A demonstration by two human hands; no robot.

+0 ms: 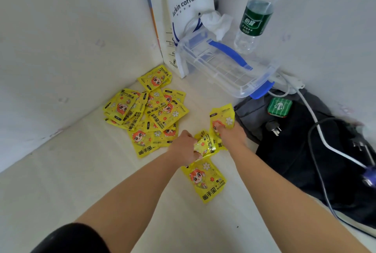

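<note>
Several yellow hand-warmer packets lie in a loose pile (148, 110) on the cream surface near the left wall. My left hand (184, 146) grips a crumpled yellow packet (205, 145) at the centre. My right hand (228, 132) holds another yellow packet (222, 115) just to the right, with its thumb on the packet's face. One more packet (204, 180) lies flat below my hands.
A clear plastic box (223, 65) with blue latches stands at the back, a tissue on it. Behind it are a white paper coffee bag (187, 8) and a water bottle (256, 14). Dark clothing (295, 151) with cables, a plug and a green case (279, 107) fills the right.
</note>
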